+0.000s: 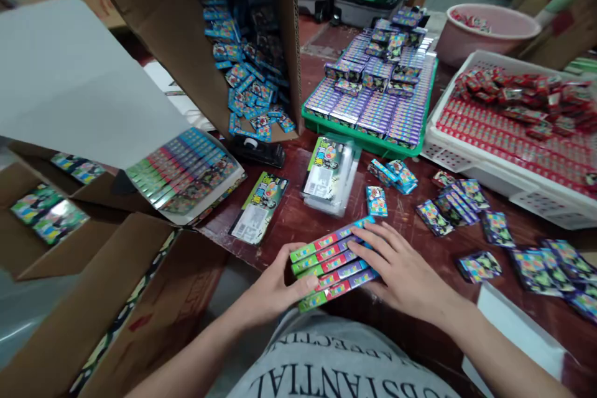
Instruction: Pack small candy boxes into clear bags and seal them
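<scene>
Several rows of small coloured boxes (333, 261), green, red, purple and blue, lie together at the table's front edge. My left hand (284, 283) grips their green end, thumb on top and fingers behind. Against the purple and blue end rests my right hand (396, 261), its fingers spread over the rows. Just behind them is a single blue box (376, 200). A printed card (261, 206) lies to the left, and a stack of clear sleeves with a similar card (326, 168) sits farther back.
Purple boxes fill a green tray (364, 130); red ones fill a white crate (494, 180). A large carton (186, 31) holds blue boxes. An open white-lidded box (186, 171) and cartons (153, 298) stand left. Loose purple boxes (457, 205) lie right. A person's arm shows at upper right.
</scene>
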Demonstrator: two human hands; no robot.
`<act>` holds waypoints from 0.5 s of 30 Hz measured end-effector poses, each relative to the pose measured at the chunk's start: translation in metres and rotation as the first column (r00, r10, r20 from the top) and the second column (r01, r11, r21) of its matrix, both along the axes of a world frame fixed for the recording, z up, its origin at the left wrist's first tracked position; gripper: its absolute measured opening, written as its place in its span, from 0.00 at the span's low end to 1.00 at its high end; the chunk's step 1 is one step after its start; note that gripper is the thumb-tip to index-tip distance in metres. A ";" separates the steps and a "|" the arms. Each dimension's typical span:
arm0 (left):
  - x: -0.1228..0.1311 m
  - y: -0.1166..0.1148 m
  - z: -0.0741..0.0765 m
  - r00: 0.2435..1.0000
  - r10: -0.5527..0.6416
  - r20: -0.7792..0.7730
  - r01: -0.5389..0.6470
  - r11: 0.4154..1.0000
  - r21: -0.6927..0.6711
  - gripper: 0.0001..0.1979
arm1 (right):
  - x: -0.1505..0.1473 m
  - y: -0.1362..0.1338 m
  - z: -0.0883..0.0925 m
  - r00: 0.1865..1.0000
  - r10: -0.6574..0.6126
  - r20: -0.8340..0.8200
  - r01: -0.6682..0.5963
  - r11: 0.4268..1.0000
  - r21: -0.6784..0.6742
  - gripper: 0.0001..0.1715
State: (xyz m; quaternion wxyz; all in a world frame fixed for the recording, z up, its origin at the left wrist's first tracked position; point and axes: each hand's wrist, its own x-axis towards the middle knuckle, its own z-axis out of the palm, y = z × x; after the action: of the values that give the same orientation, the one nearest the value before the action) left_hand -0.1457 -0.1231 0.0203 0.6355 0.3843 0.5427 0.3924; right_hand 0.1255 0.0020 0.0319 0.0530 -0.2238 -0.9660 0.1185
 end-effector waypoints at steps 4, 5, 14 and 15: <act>-0.008 -0.006 0.017 0.801 0.037 -0.598 0.070 0.985 0.155 0.18 | 0.009 -0.008 -0.016 0.997 0.001 -0.072 0.000 1.000 0.012 0.30; -0.008 -0.009 0.019 0.736 0.071 -0.674 0.076 0.980 0.185 0.17 | 0.011 -0.009 -0.020 0.996 0.008 -0.083 -0.006 1.000 0.017 0.31; -0.012 -0.017 0.004 0.601 0.157 -0.784 0.328 0.846 0.421 0.21 | 0.008 -0.002 -0.031 0.993 0.115 -0.007 -0.115 0.993 0.020 0.54; -0.014 -0.018 0.004 0.579 0.172 -0.797 0.357 0.825 0.438 0.21 | 0.006 0.000 -0.031 0.992 0.127 -0.020 -0.126 0.991 0.044 0.53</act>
State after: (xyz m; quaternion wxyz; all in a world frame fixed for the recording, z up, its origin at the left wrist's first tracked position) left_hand -0.1600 -0.1407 0.0244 0.1966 0.7160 0.6098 0.2772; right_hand 0.1310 0.0016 0.0014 0.0612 -0.1594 -0.9798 0.1038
